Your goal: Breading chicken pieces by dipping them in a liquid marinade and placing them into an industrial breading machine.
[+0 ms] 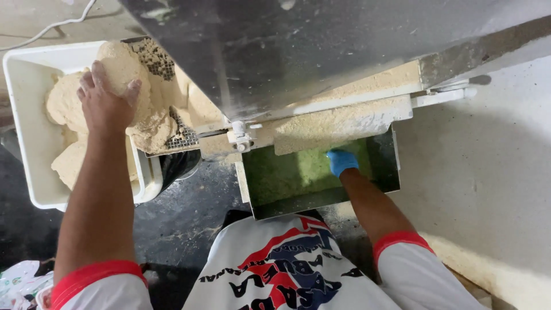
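Your right hand [342, 161] is half hidden under the machine [298, 51], so you cannot tell its grip.

A dark, rough floor [183, 218] spreads below, dusted with pale crumbs and powder. To the right runs a broad whitish concrete surface [488, 189], its lower edge caked with yellowish powder. At the top left lies a lighter patch of ground [34, 17] crossed by a thin white cable [57, 24]. Crumpled plastic [17, 281] sits in the bottom left corner. The light is even and soft.
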